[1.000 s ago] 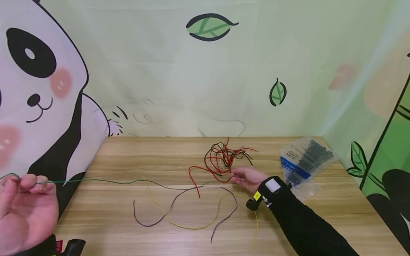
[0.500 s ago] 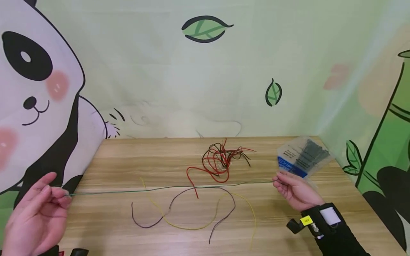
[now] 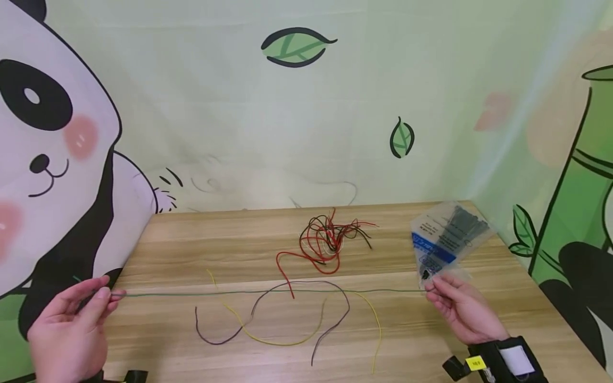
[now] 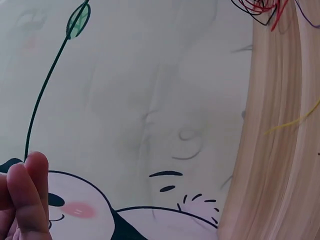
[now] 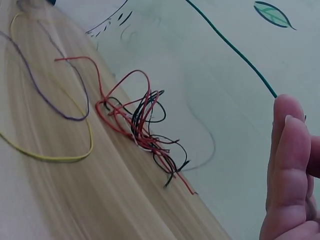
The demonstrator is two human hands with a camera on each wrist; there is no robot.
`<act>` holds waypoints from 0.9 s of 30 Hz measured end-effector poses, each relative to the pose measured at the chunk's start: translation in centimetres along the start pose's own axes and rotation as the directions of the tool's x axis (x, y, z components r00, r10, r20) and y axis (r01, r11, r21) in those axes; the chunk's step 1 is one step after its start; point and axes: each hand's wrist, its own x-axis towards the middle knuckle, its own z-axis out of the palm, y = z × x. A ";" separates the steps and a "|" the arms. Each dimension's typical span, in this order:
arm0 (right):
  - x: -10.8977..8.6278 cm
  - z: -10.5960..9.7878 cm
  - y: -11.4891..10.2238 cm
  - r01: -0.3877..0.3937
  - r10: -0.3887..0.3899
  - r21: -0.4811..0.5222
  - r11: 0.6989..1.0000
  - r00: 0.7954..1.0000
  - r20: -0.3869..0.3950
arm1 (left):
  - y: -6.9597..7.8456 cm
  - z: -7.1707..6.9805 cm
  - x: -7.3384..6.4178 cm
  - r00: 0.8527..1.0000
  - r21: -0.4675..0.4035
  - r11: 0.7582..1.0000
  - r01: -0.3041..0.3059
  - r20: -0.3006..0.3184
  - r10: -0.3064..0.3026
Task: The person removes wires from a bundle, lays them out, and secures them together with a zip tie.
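Drawn away from the red-and-black wire tangle (image 3: 327,240) since a second ago, the right hand (image 3: 464,308) pinches the green wire (image 3: 306,291) near one end, by the plastic bag (image 3: 433,249); the left hand (image 3: 76,327) pinches it near the other. It spans nearly straight above the wood-grain table (image 3: 177,244), where purple wire (image 3: 348,307) and yellow wire (image 3: 282,345) curl before a panda-printed backdrop (image 3: 239,122).

I see my green wire (image 3: 230,293), a purple strand (image 3: 348,308), a yellow strand (image 3: 282,345) and a red-and-black tangle (image 3: 330,242) near the table's (image 3: 191,244) back edge.
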 end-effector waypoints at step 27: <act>-1.2 -1.6 2.0 -0.177 -0.038 -0.368 0.913 0.860 -0.509 | -2.8 -1.5 1.2 0.974 0.807 0.574 -0.142 0.218 -0.066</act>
